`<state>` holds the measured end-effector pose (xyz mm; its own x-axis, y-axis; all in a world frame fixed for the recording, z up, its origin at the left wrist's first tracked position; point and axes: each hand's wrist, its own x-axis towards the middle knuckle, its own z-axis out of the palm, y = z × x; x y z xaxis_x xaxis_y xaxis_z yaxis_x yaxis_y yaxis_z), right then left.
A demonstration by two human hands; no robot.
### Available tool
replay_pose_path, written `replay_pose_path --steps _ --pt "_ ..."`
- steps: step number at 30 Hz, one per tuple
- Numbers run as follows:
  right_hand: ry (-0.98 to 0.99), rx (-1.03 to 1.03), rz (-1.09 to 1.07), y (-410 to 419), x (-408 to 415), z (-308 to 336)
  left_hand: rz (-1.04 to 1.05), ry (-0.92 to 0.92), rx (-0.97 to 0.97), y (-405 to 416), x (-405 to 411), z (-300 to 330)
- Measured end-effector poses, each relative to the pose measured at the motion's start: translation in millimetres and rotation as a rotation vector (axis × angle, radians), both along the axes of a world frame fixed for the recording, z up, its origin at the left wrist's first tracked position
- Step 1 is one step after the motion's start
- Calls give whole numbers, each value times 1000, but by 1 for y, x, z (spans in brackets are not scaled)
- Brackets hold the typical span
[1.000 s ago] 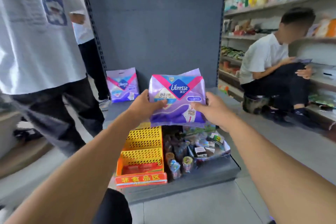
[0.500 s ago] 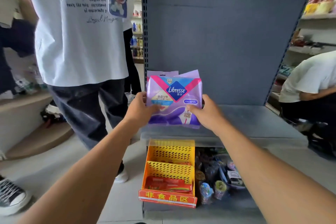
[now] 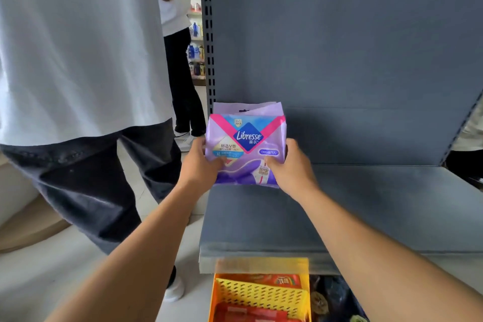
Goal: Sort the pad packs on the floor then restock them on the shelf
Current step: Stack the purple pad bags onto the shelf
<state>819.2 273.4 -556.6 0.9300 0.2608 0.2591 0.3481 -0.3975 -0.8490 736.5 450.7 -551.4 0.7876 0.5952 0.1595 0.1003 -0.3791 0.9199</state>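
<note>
While I've got this purple pad pack (image 3: 247,144) up at the left end of the grey shelf (image 3: 366,212), my left hand (image 3: 200,165) grips its left edge and my right hand (image 3: 292,167) grips the right edge, thumbs on the front. Looks like its bottom edge is at or just above the shelf surface, can't tell which. There's another pack (image 3: 248,108) right behind it against the back panel. Risky bit: these packs are soft and slippery, so if I let go while it's tilted it'll probably flop forward, maybe off the shelf edge.
</note>
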Motion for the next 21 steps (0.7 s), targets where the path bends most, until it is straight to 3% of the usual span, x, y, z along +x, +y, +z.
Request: replay_pose_path --steps 6,21 --pt "-64 -12 -41 17 31 -27 7 21 16 12 35 -23" --pt "8 -96 -11 23 36 -39 -20 167 21 11 41 -40"
